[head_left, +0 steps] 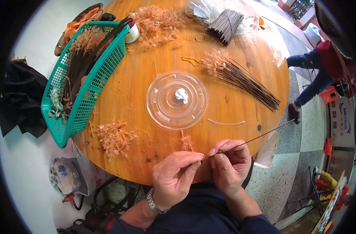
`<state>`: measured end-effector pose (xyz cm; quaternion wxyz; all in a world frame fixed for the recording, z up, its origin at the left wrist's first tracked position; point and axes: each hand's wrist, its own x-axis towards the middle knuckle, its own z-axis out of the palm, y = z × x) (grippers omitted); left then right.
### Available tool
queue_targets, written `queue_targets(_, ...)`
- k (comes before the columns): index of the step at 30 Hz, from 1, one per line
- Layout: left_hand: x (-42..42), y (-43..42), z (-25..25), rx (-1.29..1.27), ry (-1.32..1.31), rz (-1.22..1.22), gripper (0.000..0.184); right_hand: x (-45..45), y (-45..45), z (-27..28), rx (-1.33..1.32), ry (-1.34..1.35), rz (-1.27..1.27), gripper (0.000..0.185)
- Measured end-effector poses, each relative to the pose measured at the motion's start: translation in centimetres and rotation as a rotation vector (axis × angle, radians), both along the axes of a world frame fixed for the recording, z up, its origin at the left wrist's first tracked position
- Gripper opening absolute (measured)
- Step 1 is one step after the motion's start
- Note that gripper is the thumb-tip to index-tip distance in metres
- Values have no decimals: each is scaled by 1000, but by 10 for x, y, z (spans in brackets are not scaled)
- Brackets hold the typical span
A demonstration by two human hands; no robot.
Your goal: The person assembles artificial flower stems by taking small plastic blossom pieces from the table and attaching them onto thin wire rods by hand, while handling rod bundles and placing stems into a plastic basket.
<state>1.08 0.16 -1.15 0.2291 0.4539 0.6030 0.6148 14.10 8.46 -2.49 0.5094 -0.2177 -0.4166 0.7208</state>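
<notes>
A thin dark stem (263,135) runs up to the right from between my fingertips at the table's near edge. My left hand (177,173), with a metal watch at its wrist, pinches the stem's near end. Close beside it, my right hand (231,165) pinches the same stem a little further along. A small orange sprig (185,141) lies just beyond my fingers. Past it sits a clear round plastic lid (162,111) bearing a white blob (181,96). To the lid's right lies a bundle of orange-tipped stems (242,80).
A green basket (104,74) of stems stands at the left. Orange sprigs lie in piles at the near left (115,138) and far side (156,23). Bare grey sticks (226,25), a white bottle (132,33) and yellow bands (191,60) are beyond. A person (314,78) is at the right.
</notes>
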Motion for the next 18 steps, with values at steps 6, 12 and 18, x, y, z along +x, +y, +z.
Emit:
queue_targets(6, 0, -1, 2, -12, -12, 1, 6, 0, -2, 1, 2, -29, -5, 22)
queue_targets(12, -1, -5, 1, -73, -2, -20, 6, 0, -3, -5, 138, -105, -55, 20)
queue_targets(18, -1, -6, 1, -104, 26, -27, 5, 0, -5, -4, 229, -179, -76, 20)
